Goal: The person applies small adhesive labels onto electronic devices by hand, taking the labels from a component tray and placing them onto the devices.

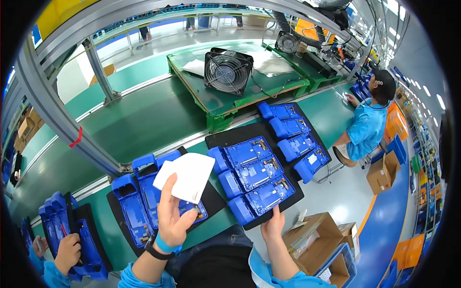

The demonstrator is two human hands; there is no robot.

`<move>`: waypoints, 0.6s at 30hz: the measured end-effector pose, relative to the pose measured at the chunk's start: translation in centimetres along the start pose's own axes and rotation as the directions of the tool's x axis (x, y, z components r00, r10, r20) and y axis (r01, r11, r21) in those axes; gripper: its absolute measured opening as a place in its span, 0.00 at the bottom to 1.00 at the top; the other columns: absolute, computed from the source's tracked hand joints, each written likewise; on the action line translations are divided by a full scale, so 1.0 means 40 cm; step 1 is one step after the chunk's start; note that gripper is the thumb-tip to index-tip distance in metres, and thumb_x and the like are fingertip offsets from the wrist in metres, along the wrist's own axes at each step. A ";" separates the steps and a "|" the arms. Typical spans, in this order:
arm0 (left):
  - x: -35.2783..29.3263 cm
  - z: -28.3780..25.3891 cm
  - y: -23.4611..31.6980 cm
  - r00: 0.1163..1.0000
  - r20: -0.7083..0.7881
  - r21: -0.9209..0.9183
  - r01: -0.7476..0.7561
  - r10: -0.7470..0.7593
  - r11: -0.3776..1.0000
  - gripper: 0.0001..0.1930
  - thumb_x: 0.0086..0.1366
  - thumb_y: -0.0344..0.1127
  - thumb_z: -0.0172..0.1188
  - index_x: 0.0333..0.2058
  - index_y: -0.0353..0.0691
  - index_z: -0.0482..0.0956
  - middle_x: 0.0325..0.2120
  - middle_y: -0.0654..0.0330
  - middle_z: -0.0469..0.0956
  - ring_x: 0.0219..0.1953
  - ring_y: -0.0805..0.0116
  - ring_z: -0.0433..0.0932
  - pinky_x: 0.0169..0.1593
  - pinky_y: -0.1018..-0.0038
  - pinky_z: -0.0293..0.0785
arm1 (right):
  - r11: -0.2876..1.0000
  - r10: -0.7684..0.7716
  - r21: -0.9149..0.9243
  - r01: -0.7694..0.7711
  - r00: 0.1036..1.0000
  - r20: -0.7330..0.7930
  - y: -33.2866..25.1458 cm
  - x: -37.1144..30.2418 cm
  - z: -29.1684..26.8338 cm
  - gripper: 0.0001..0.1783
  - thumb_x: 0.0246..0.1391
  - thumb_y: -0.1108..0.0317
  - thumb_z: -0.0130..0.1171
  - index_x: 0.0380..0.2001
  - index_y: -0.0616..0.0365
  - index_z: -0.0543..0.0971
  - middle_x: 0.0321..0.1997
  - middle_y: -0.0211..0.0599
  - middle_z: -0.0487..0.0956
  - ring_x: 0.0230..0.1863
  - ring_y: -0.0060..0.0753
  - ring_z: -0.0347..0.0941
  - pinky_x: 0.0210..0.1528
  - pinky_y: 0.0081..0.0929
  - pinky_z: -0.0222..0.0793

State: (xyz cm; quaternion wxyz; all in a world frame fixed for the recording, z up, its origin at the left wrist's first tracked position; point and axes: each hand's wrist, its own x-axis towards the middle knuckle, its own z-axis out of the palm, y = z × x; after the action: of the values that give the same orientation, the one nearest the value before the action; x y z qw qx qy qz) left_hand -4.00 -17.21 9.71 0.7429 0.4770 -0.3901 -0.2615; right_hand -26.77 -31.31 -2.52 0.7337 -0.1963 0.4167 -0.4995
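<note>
My left hand (172,218) holds a small stack of white sheets (192,173), fanned slightly apart, above blue plastic housings (132,211) on a black board. A dark band and a blue wrist strap circle that wrist. Lower right, my right hand (273,224) grips the near edge of another black board (297,192). Three blue housings (261,194) lie side by side there, open side up, with boards and ribbon parts inside. The fingers under the board are hidden.
A fan (227,72) stands on a green-edged raised platform (192,93). More housings (297,146) lie beyond mine. A co-worker (370,117) sits far right; another person's hand (68,252) touches housings at left. Cardboard boxes (314,235) stand lower right; a metal post (62,115) rises left.
</note>
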 end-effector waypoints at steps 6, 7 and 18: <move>-0.049 -0.023 0.035 1.000 -0.012 0.054 -0.006 0.007 0.999 0.43 0.52 0.33 0.58 0.65 0.30 0.49 0.61 0.47 0.59 0.63 0.56 0.61 0.65 0.63 0.55 | 0.917 -0.389 -0.153 0.369 0.912 -0.132 0.077 0.069 -0.011 0.22 0.67 0.60 0.45 0.56 0.65 0.64 0.53 0.43 0.74 0.52 0.37 0.73 0.54 0.34 0.70; -0.060 -0.025 0.047 0.999 -0.037 0.050 -0.005 0.006 0.999 0.43 0.52 0.34 0.58 0.65 0.30 0.49 0.61 0.47 0.59 0.64 0.55 0.60 0.65 0.63 0.55 | 0.912 -0.404 -0.147 0.382 0.899 -0.171 0.072 0.064 0.009 0.20 0.67 0.61 0.45 0.53 0.66 0.66 0.51 0.43 0.75 0.49 0.36 0.74 0.51 0.33 0.72; -0.167 -0.131 0.090 0.950 -0.298 0.128 -0.057 0.093 0.990 0.42 0.53 0.38 0.60 0.64 0.29 0.53 0.60 0.45 0.60 0.63 0.54 0.62 0.64 0.62 0.58 | 0.829 -0.554 -0.166 0.534 0.824 -0.117 -0.018 0.185 -0.031 0.19 0.67 0.64 0.41 0.51 0.69 0.69 0.49 0.43 0.76 0.47 0.37 0.75 0.51 0.36 0.71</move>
State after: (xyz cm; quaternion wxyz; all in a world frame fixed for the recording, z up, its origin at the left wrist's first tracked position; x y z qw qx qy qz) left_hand -3.34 -8.02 9.54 0.7739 0.5393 -0.3042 -0.1333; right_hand -27.06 -38.10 -5.81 0.5109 -0.3124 0.4314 -0.6747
